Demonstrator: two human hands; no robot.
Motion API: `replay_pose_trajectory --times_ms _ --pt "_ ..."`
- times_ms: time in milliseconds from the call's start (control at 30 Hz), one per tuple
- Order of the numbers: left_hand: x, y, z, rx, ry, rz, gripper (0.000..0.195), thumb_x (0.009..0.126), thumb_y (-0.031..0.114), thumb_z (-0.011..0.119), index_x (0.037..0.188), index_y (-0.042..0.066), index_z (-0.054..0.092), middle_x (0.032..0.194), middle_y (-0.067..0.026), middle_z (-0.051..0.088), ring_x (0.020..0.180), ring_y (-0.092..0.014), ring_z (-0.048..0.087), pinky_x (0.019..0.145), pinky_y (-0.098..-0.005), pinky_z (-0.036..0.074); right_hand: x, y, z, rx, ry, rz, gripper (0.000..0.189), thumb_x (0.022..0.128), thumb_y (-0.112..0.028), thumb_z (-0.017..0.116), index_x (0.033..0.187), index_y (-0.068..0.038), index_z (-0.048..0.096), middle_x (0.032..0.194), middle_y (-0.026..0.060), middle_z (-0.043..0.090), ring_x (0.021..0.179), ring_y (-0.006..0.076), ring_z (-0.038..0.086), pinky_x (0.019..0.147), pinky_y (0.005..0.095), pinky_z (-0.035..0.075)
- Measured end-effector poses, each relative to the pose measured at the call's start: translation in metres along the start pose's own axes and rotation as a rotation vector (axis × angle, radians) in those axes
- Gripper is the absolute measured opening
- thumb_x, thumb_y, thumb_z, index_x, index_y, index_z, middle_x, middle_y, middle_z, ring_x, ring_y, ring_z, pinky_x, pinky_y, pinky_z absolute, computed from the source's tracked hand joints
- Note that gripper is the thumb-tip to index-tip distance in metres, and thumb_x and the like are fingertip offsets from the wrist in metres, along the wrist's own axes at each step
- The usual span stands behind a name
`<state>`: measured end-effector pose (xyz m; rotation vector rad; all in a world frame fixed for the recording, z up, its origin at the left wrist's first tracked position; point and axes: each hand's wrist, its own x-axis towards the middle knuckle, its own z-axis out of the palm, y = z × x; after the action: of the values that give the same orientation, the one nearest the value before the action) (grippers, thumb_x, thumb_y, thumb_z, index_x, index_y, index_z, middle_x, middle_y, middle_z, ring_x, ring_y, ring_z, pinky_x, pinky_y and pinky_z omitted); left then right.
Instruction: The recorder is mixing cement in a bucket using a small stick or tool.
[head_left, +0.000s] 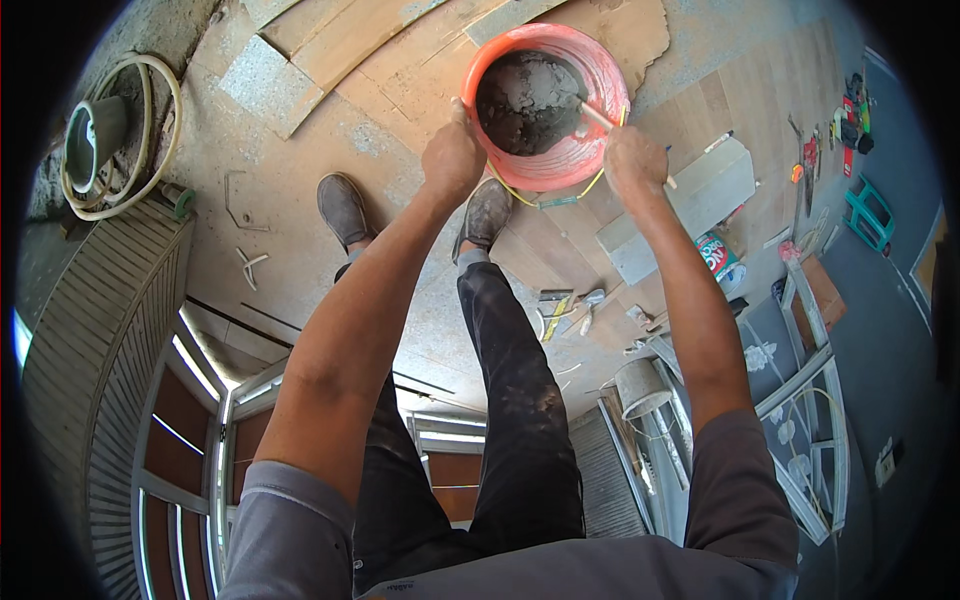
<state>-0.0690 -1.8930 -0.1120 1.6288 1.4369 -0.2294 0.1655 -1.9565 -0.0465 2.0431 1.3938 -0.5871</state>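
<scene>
A red-orange plastic bucket (609, 79) stands on the floor in front of my shoes. Inside it lies grey cement-like mix (536, 82), pale and powdery on top and darker at the near side. My left hand (454, 154) grips the bucket's left rim, thumb along the edge. In my right hand (636, 156) is a wooden stick or tool handle (597, 117) slanting into the bucket; its far end meets the mix, and any blade there is hidden. The bucket's yellow bail handle (525, 196), with a green grip, hangs down on the near side.
Cut boards (259, 82) lie at the upper left. A coiled hose (176, 112) surrounds a grey bucket (112, 135). To the right are a long grey board (694, 202), a paint can (712, 251), hand tools (810, 154), a teal stool (868, 210) and a metal frame (829, 367).
</scene>
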Motion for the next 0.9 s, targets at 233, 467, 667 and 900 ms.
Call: replay_pose_trajectory --times_ms 233,467,667,900 --pt "-0.001 0.005 0.004 -0.033 0.011 -0.023 0.05 0.099 0.024 0.041 0.143 0.003 0.04 0.093 -0.0246 0.069 0.086 -0.04 0.068 0.074 -0.051 0.052 0.04 -0.028 0.063 -0.055 0.057 -0.15 0.027 0.089 -0.018 0.052 0.079 -0.006 0.074 0.081 0.0164 0.072 0.075 0.0332 0.072 0.062 0.0447 0.057" --pt "0.001 0.001 -0.003 -0.019 0.025 -0.022 0.05 0.099 0.024 0.042 0.143 0.001 0.039 0.09 -0.0245 0.069 0.084 -0.04 0.068 0.073 -0.0508 0.052 0.001 -0.017 -0.019 0.04 0.017 0.01 0.024 0.092 -0.019 0.054 0.088 -0.009 0.076 0.082 0.0128 0.073 0.076 0.0313 0.073 0.063 0.0459 0.057" --pt "0.002 0.01 0.009 -0.104 0.051 0.022 0.049 0.098 0.022 0.041 0.141 -0.002 0.04 0.09 -0.0268 0.068 0.084 -0.042 0.067 0.074 -0.0516 0.051 0.027 -0.036 0.051 -0.137 -0.027 -0.166 0.024 0.091 -0.017 0.053 0.088 -0.009 0.076 0.084 0.0132 0.073 0.075 0.0304 0.073 0.063 0.0435 0.057" --pt "0.002 -0.006 0.013 -0.163 0.12 0.019 0.049 0.094 0.013 0.045 0.139 -0.005 0.041 0.096 -0.0317 0.064 0.089 -0.046 0.065 0.076 -0.0519 0.05 -0.005 -0.013 -0.02 0.054 0.074 -0.084 0.018 0.085 -0.017 0.06 0.085 -0.009 0.076 0.08 0.0139 0.073 0.074 0.0319 0.073 0.061 0.0404 0.057"
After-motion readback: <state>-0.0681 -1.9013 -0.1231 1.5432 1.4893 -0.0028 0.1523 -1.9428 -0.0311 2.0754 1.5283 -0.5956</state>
